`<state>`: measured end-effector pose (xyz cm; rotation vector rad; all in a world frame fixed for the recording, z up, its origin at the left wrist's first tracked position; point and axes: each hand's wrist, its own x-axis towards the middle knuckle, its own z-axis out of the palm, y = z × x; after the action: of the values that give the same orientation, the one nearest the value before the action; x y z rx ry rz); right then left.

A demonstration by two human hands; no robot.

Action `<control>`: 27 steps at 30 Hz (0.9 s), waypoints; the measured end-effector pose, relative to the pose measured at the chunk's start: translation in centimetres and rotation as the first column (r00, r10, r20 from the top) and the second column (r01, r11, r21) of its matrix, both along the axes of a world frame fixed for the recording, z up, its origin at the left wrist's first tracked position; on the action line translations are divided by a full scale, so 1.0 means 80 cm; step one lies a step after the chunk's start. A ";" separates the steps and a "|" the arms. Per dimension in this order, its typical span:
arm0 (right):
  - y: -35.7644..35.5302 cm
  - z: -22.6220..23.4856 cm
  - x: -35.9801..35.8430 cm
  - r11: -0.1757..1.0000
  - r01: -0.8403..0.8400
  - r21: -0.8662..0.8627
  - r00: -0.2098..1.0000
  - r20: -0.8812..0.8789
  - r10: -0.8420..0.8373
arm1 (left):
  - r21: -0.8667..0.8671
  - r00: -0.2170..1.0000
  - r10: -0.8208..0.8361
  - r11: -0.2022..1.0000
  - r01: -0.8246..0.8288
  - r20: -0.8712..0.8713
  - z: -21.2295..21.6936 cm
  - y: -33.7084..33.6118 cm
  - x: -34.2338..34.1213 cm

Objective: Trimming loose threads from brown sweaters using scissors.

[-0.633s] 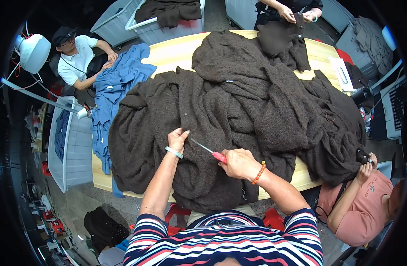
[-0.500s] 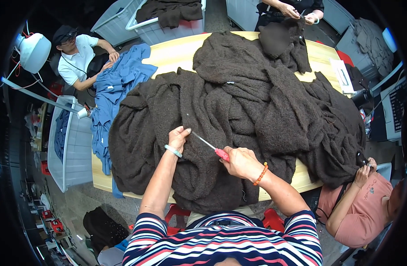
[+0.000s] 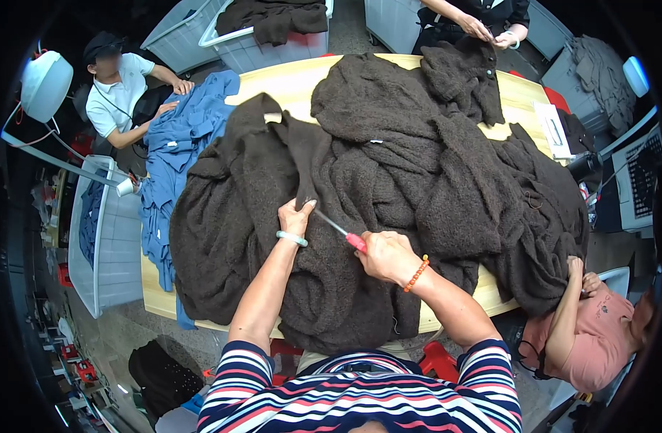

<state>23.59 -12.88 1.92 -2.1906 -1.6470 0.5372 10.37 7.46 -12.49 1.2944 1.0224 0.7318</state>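
Note:
A heap of dark brown knitted garments (image 3: pixel 389 180) spreads over the table in front of me. My left hand (image 3: pixel 296 216), with a pale green bangle at the wrist, pinches an edge of the brown knit garment (image 3: pixel 230 209) nearest me. In my right hand (image 3: pixel 387 256), which wears an orange bead bracelet, is a red-handled tool with a thin metal shaft (image 3: pixel 336 226). Its shaft slants up and left, and its tip lies close to my left fingertips. Whether the tip is in the knit or just beside it, I cannot tell.
Blue garments (image 3: pixel 176 159) lie at the table's left, under a person's hands. Other people handle brown knits at the far side and right. Grey bins (image 3: pixel 122 245) stand left and behind. A lamp (image 3: pixel 46 86) overhangs the left; a keyboard (image 3: pixel 645 177) sits right.
The garment's edge by my left hand is lifted into a raised loop beyond it. My left hand has shifted slightly up and right; the tool stays near its fingertips.

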 end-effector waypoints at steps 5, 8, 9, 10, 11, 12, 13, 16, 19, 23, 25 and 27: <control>0.015 -0.007 0.004 0.996 0.063 -0.061 0.997 -0.041 -0.066 | 0.041 1.000 -0.022 0.999 0.022 -0.005 -0.010 0.003 -0.018; 0.013 -0.009 -0.003 0.997 -0.061 -0.048 0.997 -0.041 0.059 | 0.082 0.999 -0.007 0.997 0.004 0.043 -0.014 0.004 -0.021; 0.014 -0.004 -0.003 0.997 -0.064 -0.049 0.997 -0.043 0.062 | 0.080 0.999 -0.005 0.997 0.001 0.042 -0.014 0.004 -0.022; 0.017 0.002 -0.001 0.996 -0.015 -0.092 0.998 -0.056 0.010 | 0.078 0.999 -0.024 0.997 0.022 0.024 -0.014 0.003 -0.024; 0.018 0.005 -0.001 0.990 0.037 -0.136 0.997 -0.065 -0.046 | 0.075 0.999 -0.046 0.996 0.046 0.008 -0.014 0.002 -0.024; 0.018 -0.001 -0.003 0.986 0.021 -0.168 0.998 -0.058 -0.031 | 0.119 0.997 -0.082 0.990 0.081 0.000 -0.011 -0.001 -0.024; 0.016 0.000 -0.005 0.985 0.022 -0.169 0.998 -0.058 -0.032 | 0.118 0.997 -0.082 0.990 0.082 0.000 -0.013 -0.001 -0.025; 0.012 0.000 -0.010 0.995 -0.020 -0.102 0.995 -0.094 0.010 | -0.099 0.994 0.007 0.995 0.004 0.107 -0.012 0.000 -0.031; 0.000 0.008 -0.006 0.984 0.060 -0.166 0.994 -0.086 -0.075 | -0.286 0.958 -0.047 0.949 0.131 0.283 0.018 -0.015 -0.024; -0.024 0.015 -0.008 0.990 0.089 -0.107 0.992 -0.081 -0.098 | -0.256 0.974 -0.171 0.945 0.204 0.146 0.032 -0.033 -0.040; -0.032 0.010 -0.019 0.993 -0.029 -0.114 0.999 -0.038 0.025 | -0.198 0.978 -0.149 0.964 0.177 0.147 0.006 -0.029 -0.053; -0.042 0.020 -0.028 0.968 -0.189 -0.163 0.982 -0.054 0.182 | -0.106 0.992 -0.071 0.991 0.082 0.108 0.006 -0.032 -0.054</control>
<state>21.33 -16.25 3.56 -2.1357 -1.8586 0.7914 6.06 4.88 -12.04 1.1820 0.9118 0.6683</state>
